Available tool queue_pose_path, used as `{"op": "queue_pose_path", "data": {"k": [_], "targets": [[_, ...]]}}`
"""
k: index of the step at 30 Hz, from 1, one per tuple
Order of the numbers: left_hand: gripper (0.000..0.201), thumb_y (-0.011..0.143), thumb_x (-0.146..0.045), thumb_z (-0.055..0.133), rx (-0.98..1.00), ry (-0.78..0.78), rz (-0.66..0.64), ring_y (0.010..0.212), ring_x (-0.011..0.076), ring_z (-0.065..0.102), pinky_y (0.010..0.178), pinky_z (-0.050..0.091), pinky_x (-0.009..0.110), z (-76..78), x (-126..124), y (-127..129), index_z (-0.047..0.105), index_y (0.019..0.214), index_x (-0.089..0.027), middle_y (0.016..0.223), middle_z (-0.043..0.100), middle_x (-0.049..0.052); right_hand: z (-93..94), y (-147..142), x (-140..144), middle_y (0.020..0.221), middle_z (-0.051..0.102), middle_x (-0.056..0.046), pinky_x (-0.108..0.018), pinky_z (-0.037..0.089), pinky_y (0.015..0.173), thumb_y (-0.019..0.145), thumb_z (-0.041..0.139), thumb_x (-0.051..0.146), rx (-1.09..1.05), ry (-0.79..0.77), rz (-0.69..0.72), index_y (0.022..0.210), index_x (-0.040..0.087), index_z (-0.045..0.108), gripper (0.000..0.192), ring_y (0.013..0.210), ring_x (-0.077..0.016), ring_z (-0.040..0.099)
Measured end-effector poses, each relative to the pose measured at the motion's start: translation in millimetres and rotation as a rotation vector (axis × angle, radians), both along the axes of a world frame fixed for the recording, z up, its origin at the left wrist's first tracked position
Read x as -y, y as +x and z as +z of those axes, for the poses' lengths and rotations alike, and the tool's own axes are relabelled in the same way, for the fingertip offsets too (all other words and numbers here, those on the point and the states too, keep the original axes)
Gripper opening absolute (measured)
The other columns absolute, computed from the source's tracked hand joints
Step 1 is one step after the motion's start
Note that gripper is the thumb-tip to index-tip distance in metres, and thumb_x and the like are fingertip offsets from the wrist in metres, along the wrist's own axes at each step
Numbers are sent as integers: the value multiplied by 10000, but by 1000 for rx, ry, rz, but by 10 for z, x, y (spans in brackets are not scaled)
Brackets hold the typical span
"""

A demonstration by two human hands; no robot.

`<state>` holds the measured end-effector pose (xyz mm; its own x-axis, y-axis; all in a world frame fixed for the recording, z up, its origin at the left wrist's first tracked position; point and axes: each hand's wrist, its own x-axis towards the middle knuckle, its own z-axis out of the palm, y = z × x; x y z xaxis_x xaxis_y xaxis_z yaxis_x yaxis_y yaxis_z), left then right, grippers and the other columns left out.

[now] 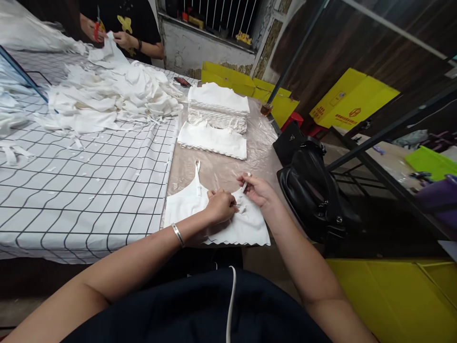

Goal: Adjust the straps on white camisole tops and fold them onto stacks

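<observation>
"White cloth with a black grid first: one tablecloth (117, 195), covering the left of the work area. What else is big?"

"One loose heap of white pieces (117, 95) on it, too tangled to count. Behind that is one co-worker (141, 26), both hands up at a white piece."

"And on the right?"

"One yellow box with red print (353, 102) farther back, and one large black bag (314, 186) beside the table's edge."

"How many piles in the middle?"

"I make it two, a back pile (218, 96) and a front pile (214, 140), with folded edges packed between them. The layers I can't count."

"Where's the single piece being handled?"

"One white garment (250, 231), flat at the near edge, closer than the front pile. It lies beneath both hands, spreading out on either side of the left."

"How are the hands?"

"The left hand (221, 206) is bunched over the middle; I can't tell what its fingertips grip. The right hand (257, 190), just beside it, pinches the right strap (245, 185)."

"Straps, then?"

"Two. The left strap (197, 178) points away, looped at its tip, free of both hands."

"Smallest things?"

"One pair of red-handled scissors (96, 31) with the co-worker, and one silvery bracelet (177, 234) on the left wrist."
</observation>
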<state>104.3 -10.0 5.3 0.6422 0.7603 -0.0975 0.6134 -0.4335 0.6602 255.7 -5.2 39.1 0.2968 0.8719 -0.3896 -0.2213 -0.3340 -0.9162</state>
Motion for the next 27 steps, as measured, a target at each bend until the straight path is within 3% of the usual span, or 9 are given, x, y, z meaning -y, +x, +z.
{"op": "queue_pose_path", "data": {"k": [5,8,10,12,14,18,21,24,27], "targets": [[111,819,-277,676,-42,33,-34,1067,279,535,912,265,452,5,-19,46,704,852,-175,957,710,70,147,127,-541,733,686,-24,-191,498,617,955,484,195,231,-70,3,791,176,579,190,640,-96,619],[256,820,-301,683,-59,113,-15,1122,287,521,930,290,453,53,22,-21,666,1049,-188,1124,656,94,167,159,-695,611,646,-64,-256,511,572,947,533,263,307,-177,99,693,152,575,281,566,-145,610],[413,829,-327,673,-43,231,55,1174,296,499,962,287,463,93,92,-238,581,1213,-204,1266,579,121,189,231,-640,485,563,-36,-258,454,490,896,628,322,401,-219,129,605,162,553,341,460,-141,532],[416,875,-369,607,-61,336,176,1168,302,507,981,278,469,119,191,-613,540,1249,-200,1275,567,139,209,359,-418,382,428,32,-233,344,427,797,745,339,495,-208,115,517,189,496,404,379,-96,387],[321,918,-416,508,-178,379,324,1053,308,555,934,302,465,117,297,-1067,591,1113,-175,1113,630,143,197,494,-37,351,332,72,-233,245,408,683,828,339,599,-174,114,465,201,443,463,370,-70,281],[418,858,-566,490,-421,315,488,901,326,568,815,346,453,62,441,-1688,604,889,-166,936,644,158,45,555,856,455,474,46,-247,234,449,606,806,412,972,-232,289,537,200,513,368,445,-106,397],[387,862,-541,460,-425,256,439,917,323,573,800,358,442,43,460,-1676,578,814,-176,929,642,147,-88,436,1239,519,519,32,-246,293,501,692,660,349,1044,-229,226,575,206,515,235,520,-135,467],[273,893,-383,389,-358,257,418,915,309,587,799,377,430,59,457,-1484,519,748,-192,881,635,120,-157,328,1330,534,524,33,-250,335,534,711,588,339,1020,-154,47,615,217,501,177,541,-150,496],[182,863,-368,424,-111,130,527,751,252,598,695,406,350,69,484,-1382,449,762,-218,703,578,45,-184,274,1341,509,502,39,-255,329,534,662,628,356,1010,-137,-1,606,223,482,206,526,-152,478]]}}
